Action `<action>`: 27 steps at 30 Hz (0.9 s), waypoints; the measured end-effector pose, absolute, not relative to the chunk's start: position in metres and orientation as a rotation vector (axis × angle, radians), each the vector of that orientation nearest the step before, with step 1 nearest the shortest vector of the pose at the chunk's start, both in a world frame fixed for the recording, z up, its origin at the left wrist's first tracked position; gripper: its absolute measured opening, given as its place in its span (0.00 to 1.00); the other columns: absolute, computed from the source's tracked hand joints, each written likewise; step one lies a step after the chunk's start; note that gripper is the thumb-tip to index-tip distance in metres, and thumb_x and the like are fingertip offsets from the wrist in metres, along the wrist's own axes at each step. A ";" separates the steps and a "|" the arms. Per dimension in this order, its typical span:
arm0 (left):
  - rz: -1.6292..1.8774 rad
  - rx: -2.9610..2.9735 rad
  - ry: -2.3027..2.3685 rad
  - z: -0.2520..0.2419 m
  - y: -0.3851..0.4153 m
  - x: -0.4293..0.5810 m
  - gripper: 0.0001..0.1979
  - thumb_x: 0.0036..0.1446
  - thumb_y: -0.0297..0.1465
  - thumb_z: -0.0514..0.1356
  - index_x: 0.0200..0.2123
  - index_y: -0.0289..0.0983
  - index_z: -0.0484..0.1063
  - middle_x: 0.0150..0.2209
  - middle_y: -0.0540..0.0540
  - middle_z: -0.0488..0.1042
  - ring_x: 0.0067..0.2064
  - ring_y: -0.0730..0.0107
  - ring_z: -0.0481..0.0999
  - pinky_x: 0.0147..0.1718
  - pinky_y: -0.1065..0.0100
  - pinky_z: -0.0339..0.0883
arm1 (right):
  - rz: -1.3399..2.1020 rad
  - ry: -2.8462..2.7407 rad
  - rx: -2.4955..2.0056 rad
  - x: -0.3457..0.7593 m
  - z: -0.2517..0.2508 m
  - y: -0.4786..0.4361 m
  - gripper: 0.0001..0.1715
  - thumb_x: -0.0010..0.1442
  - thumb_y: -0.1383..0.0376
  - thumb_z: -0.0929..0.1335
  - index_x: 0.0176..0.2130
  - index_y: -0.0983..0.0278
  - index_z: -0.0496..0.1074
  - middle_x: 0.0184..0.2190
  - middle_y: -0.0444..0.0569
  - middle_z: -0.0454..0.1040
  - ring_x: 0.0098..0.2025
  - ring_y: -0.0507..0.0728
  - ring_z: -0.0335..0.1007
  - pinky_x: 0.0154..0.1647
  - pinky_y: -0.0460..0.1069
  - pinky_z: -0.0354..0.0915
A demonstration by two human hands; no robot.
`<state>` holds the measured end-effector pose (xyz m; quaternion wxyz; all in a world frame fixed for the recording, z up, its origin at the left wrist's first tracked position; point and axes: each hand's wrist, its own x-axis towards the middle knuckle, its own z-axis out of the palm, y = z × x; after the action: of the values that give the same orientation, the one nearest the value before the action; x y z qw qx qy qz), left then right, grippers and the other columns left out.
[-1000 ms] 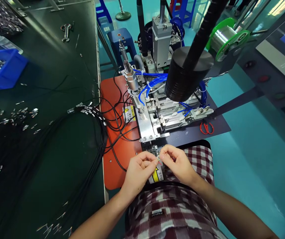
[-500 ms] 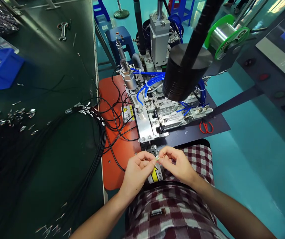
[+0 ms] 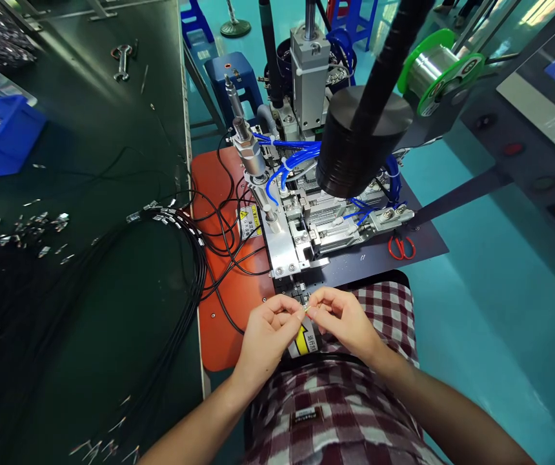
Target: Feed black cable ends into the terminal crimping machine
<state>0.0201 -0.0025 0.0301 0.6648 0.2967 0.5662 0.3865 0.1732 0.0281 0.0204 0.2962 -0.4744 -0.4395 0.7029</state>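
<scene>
My left hand [image 3: 268, 332] and my right hand [image 3: 345, 320] meet fingertip to fingertip at the front edge of the metal machine [image 3: 284, 248]. Both are closed in a pinch on thin light-coloured wire ends [image 3: 306, 310], of which only a small bit shows between the fingers. Below the fingertips is a label with a yellow arrow [image 3: 302, 342]. A black cable [image 3: 226, 313] runs over the orange board [image 3: 217, 349] toward my left hand; whether it joins the wire ends is hidden.
On the dark table at the left lie a bundle of black cables [image 3: 199, 265], a blue bin [image 3: 6, 139] of metal parts and a wrench [image 3: 122, 62]. Red scissors [image 3: 402, 248] lie right of the machine. A black cylinder [image 3: 362, 142] and a wire spool [image 3: 427, 71] stand above it.
</scene>
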 end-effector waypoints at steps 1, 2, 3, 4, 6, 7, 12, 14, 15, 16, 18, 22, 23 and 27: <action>0.874 0.668 1.278 0.030 -0.003 0.020 0.13 0.52 0.39 0.65 0.30 0.35 0.69 0.15 0.59 0.56 0.17 0.83 0.51 0.17 0.77 0.45 | 1.891 -1.132 -1.252 0.173 0.020 0.028 0.11 0.53 0.59 0.70 0.29 0.64 0.68 0.19 0.39 0.63 0.20 0.48 0.57 0.22 0.45 0.54; 0.876 0.664 1.278 0.029 -0.003 0.020 0.13 0.52 0.39 0.65 0.30 0.35 0.69 0.15 0.59 0.56 0.17 0.83 0.51 0.17 0.77 0.45 | 1.906 -1.102 -1.245 0.172 0.021 0.027 0.11 0.53 0.59 0.70 0.29 0.64 0.68 0.18 0.38 0.62 0.20 0.48 0.57 0.22 0.45 0.54; 0.878 0.661 1.278 0.029 -0.004 0.020 0.13 0.52 0.39 0.65 0.30 0.35 0.69 0.14 0.59 0.56 0.17 0.83 0.50 0.17 0.77 0.45 | 1.912 -1.085 -1.242 0.171 0.021 0.026 0.12 0.53 0.58 0.70 0.29 0.64 0.67 0.18 0.38 0.62 0.19 0.48 0.57 0.21 0.45 0.54; 0.881 0.657 1.280 0.028 -0.004 0.021 0.13 0.52 0.40 0.64 0.30 0.35 0.68 0.14 0.59 0.56 0.17 0.83 0.50 0.17 0.77 0.44 | 1.908 -1.084 -1.245 0.171 0.021 0.025 0.12 0.53 0.58 0.70 0.29 0.63 0.67 0.18 0.38 0.62 0.19 0.48 0.57 0.21 0.45 0.54; 0.885 0.645 1.280 0.028 -0.005 0.021 0.14 0.52 0.40 0.65 0.30 0.36 0.68 0.14 0.59 0.56 0.17 0.83 0.50 0.17 0.77 0.44 | 1.867 -1.124 -1.262 0.171 0.022 0.022 0.13 0.55 0.57 0.70 0.29 0.63 0.67 0.19 0.39 0.64 0.20 0.49 0.57 0.22 0.45 0.54; 0.885 0.642 1.278 0.028 -0.005 0.021 0.14 0.51 0.40 0.65 0.30 0.36 0.68 0.14 0.59 0.56 0.17 0.83 0.50 0.17 0.77 0.43 | 1.832 -1.157 -1.268 0.171 0.023 0.021 0.12 0.56 0.57 0.69 0.30 0.63 0.67 0.19 0.39 0.64 0.21 0.49 0.58 0.22 0.45 0.55; 0.867 0.624 1.263 0.029 -0.002 0.021 0.15 0.51 0.41 0.65 0.29 0.35 0.68 0.13 0.59 0.57 0.17 0.83 0.50 0.17 0.77 0.43 | 1.776 -1.225 -1.276 0.174 0.024 0.021 0.11 0.58 0.59 0.68 0.30 0.63 0.67 0.19 0.40 0.66 0.22 0.50 0.60 0.24 0.46 0.57; 0.860 0.619 1.265 0.030 -0.002 0.021 0.15 0.51 0.41 0.65 0.29 0.35 0.68 0.13 0.59 0.57 0.17 0.83 0.50 0.17 0.76 0.43 | 1.796 -1.240 -1.269 0.176 0.024 0.024 0.10 0.58 0.59 0.68 0.32 0.64 0.69 0.20 0.40 0.67 0.22 0.50 0.63 0.25 0.46 0.59; 0.857 0.620 1.266 0.030 -0.001 0.021 0.15 0.51 0.41 0.65 0.29 0.35 0.68 0.13 0.59 0.57 0.17 0.83 0.50 0.17 0.76 0.43 | 1.791 -1.259 -1.265 0.177 0.024 0.025 0.09 0.58 0.60 0.68 0.33 0.64 0.70 0.21 0.41 0.68 0.23 0.51 0.64 0.26 0.46 0.61; 0.856 0.623 1.268 0.030 -0.001 0.021 0.15 0.51 0.41 0.65 0.29 0.35 0.68 0.13 0.59 0.57 0.17 0.83 0.50 0.17 0.76 0.43 | 1.779 -1.281 -1.265 0.178 0.024 0.026 0.09 0.58 0.60 0.68 0.34 0.64 0.71 0.22 0.42 0.69 0.23 0.51 0.66 0.26 0.47 0.61; 0.856 0.635 1.270 0.030 -0.001 0.021 0.16 0.50 0.42 0.65 0.29 0.35 0.68 0.13 0.59 0.56 0.17 0.83 0.50 0.17 0.76 0.43 | 1.739 -1.339 -1.285 0.179 0.023 0.027 0.09 0.58 0.60 0.68 0.35 0.64 0.72 0.22 0.42 0.70 0.24 0.51 0.66 0.25 0.47 0.61; 0.836 0.671 1.274 0.031 -0.002 0.020 0.16 0.51 0.42 0.65 0.29 0.35 0.68 0.14 0.59 0.56 0.17 0.83 0.49 0.17 0.76 0.43 | 1.585 -1.490 -1.309 0.179 0.022 0.024 0.07 0.60 0.63 0.67 0.31 0.63 0.71 0.24 0.43 0.70 0.24 0.51 0.64 0.25 0.47 0.59; 0.829 0.683 1.275 0.032 -0.001 0.020 0.16 0.51 0.42 0.65 0.29 0.35 0.68 0.14 0.59 0.56 0.17 0.83 0.50 0.17 0.76 0.43 | 1.519 -1.549 -1.295 0.179 0.023 0.024 0.07 0.60 0.64 0.67 0.30 0.63 0.70 0.25 0.44 0.71 0.26 0.52 0.64 0.27 0.47 0.60; 0.790 0.730 1.287 0.036 0.000 0.018 0.15 0.51 0.41 0.65 0.29 0.34 0.68 0.15 0.59 0.56 0.17 0.83 0.51 0.17 0.76 0.44 | 1.345 -1.712 -1.217 0.180 0.027 0.023 0.07 0.62 0.67 0.66 0.30 0.62 0.68 0.30 0.46 0.71 0.32 0.54 0.66 0.34 0.48 0.62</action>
<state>0.0181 0.0003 0.0363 0.6686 0.3237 0.5706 0.3501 0.1803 0.0234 0.0273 0.3181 -0.4626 -0.6509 0.5111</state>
